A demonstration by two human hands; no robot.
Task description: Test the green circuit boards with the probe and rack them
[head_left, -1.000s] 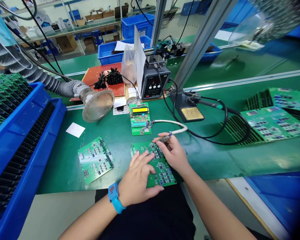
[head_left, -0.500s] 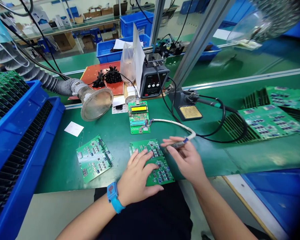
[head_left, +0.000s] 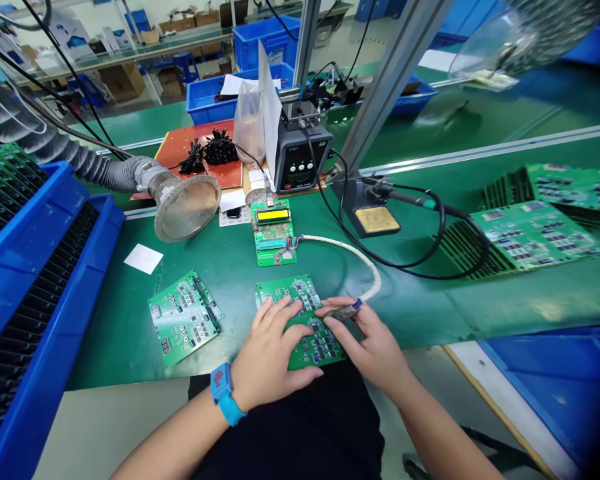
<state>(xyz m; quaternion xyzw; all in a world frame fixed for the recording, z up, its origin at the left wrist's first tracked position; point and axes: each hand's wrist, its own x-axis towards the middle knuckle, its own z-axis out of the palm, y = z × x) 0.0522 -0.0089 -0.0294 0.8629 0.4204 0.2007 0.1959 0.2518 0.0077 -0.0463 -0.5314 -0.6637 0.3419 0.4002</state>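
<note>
My left hand (head_left: 271, 350) lies flat with spread fingers on a green circuit board (head_left: 307, 320), pressing it to the bench. My right hand (head_left: 367, 340) pinches a small test plug (head_left: 345, 310) with a blue band, just above the same board's right side. A white braided cable (head_left: 353, 250) runs from the plug to a tester board with a yellow LCD (head_left: 271, 232). Another green circuit board (head_left: 184, 317) lies to the left, apart from both hands. A blue strap (head_left: 226, 397) circles my left wrist.
A blue tray of stacked boards (head_left: 40, 267) stands at the left. Behind are a fume extractor funnel (head_left: 186, 208), a soldering station (head_left: 297, 160) and an iron stand (head_left: 377, 220) with black cords. Racked boards (head_left: 533, 233) sit at the right.
My right hand has moved left and down with the plug, back over the board. The left hand stays on the board, and the whole view has shifted slightly.
</note>
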